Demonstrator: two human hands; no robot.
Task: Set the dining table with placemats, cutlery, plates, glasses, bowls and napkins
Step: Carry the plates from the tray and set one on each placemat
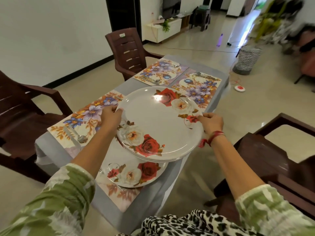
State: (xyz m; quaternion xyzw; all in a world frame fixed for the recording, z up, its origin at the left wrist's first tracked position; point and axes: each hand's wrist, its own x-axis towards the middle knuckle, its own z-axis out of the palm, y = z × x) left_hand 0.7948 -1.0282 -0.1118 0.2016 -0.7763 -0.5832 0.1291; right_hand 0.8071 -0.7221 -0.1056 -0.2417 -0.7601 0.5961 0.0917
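Note:
I hold a stack of white plates with red and cream roses (pixel 158 123) above the table. My left hand (pixel 110 118) grips its left rim and my right hand (pixel 211 122) grips its right rim. Below the stack, one matching plate (pixel 134 174) lies on the near placemat (pixel 119 198). A floral placemat (pixel 85 120) on the left carries a knife and spoon (pixel 76 136). Two more floral placemats (pixel 160 72) (pixel 197 87) lie at the far end, each with cutlery on it. The stack hides the table's middle.
The table wears a grey cloth (pixel 153 198). Brown plastic chairs stand at the left (pixel 22 113), far left (pixel 127 51) and right (pixel 272 159). A patterned basket (pixel 247 58) and a small red and white object (pixel 240 88) sit on the floor beyond the table.

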